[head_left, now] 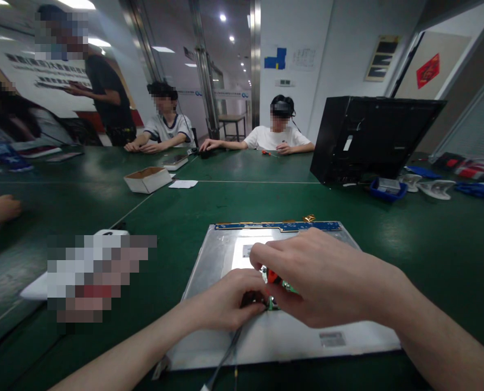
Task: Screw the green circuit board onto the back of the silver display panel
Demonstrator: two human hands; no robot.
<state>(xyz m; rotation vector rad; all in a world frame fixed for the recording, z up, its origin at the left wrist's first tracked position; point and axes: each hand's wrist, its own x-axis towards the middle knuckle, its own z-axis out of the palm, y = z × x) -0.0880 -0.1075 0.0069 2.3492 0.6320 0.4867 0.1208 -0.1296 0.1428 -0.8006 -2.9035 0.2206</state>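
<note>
A flat silvery panel (209, 271) lies on the green table in front of me, with a narrow blue circuit strip (262, 226) along its far edge. My right hand (307, 277) is closed around a red and black tool (272, 276), over a small green circuit board (273, 305). Beside it my left hand (236, 298) rests at the board's left edge, fingers curled together; what they pinch is too small to name. Dark cables (229, 350) run from under my left hand toward the near edge.
A white open box (147, 180) stands at the back left. A large black monitor-like case (372, 141) and a blue tray (388, 190) are at the back right. A partly blurred white object (38, 285) lies left. Several people are around the table; one person's hand (1, 209) is at far left.
</note>
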